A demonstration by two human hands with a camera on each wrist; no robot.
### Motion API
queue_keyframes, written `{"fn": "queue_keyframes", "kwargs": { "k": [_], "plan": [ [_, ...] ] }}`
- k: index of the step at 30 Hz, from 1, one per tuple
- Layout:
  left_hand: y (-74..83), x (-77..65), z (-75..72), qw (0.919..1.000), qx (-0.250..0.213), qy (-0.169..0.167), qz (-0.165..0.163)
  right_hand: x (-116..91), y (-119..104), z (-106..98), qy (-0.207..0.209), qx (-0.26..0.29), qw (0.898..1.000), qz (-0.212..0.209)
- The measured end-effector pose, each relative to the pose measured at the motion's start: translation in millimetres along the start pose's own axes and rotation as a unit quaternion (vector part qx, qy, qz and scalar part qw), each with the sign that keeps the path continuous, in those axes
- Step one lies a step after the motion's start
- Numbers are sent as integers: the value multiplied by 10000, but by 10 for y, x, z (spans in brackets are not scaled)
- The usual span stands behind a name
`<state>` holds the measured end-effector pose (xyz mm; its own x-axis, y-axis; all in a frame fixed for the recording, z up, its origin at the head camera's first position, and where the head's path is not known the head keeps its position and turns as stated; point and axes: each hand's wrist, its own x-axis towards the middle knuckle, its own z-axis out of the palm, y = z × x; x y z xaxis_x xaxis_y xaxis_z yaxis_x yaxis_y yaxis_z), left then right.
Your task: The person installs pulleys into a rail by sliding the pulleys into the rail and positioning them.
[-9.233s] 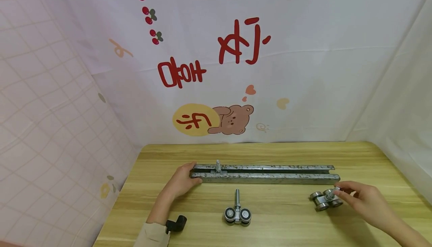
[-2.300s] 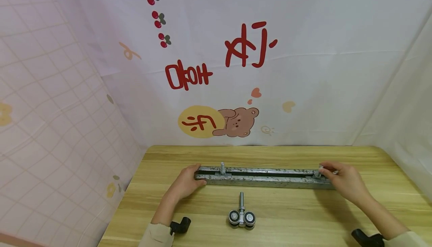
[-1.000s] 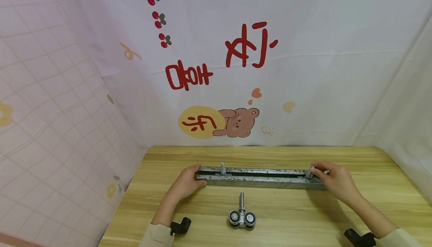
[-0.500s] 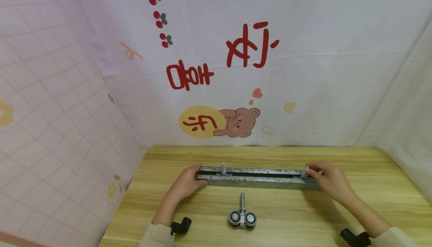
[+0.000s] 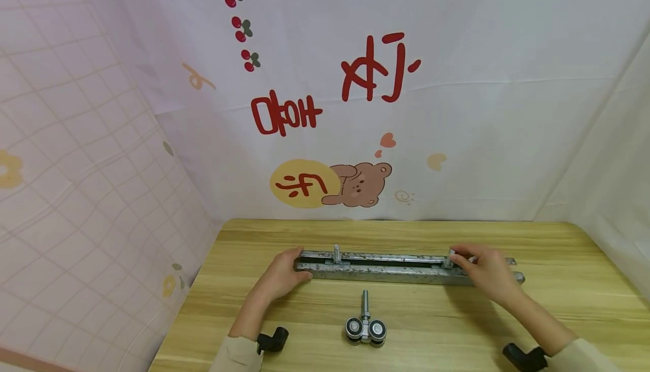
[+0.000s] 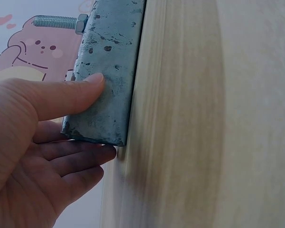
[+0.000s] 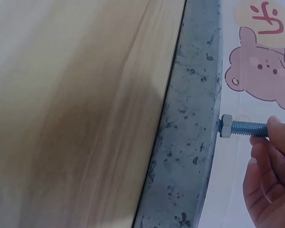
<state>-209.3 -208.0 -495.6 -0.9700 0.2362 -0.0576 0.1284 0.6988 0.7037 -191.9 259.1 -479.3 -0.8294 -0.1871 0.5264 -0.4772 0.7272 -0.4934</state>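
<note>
A speckled metal rail point(image 5: 386, 274), slotted along its top, lies lengthwise on the wooden table. My left hand point(image 5: 281, 273) grips its left end, thumb on the front face and fingers around the back and end. Near that end a threaded bolt point(image 6: 57, 22) with a nut stands up from the slot. Toward the rail's right part, my right hand point(image 5: 484, 270) pinches the tip of a second roller's bolt point(image 7: 246, 128) between thumb and fingers. That roller's wheels are hidden inside the rail. In front lies a loose hanger roller point(image 5: 365, 329), its bolt pointing toward the rail.
The wooden table point(image 5: 426, 332) backs onto a white cloth point(image 5: 487, 135) printed with a bear and red characters. More cloth hangs at the left and right sides. Each wrist carries a black camera mount, one at the left sleeve point(image 5: 235, 354).
Earlier, my right hand held the second roller on the table at the rail's right end; now it sits in the slot and has slid left along it. My left hand keeps its hold.
</note>
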Motion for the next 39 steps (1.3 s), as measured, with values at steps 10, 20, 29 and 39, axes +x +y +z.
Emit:
{"fn": "queue_keyframes", "kwargs": {
  "k": [10, 20, 29, 39],
  "plan": [
    [8, -3, 0, 10000, -19, 1, -22, 27, -57, 62, -157, 52, 9998, -78],
    [6, -9, 6, 10000, -40, -3, 2, 51, -132, 114, -214, 153, 9996, -112],
    [-5, -7, 0, 10000, -38, -23, 19, 59, -160, 156, -284, 91, 9995, -87],
    [1, -4, -4, 10000, 22, -1, 0, 78, -195, 206, -303, 151, 9994, -62]
  ]
}}
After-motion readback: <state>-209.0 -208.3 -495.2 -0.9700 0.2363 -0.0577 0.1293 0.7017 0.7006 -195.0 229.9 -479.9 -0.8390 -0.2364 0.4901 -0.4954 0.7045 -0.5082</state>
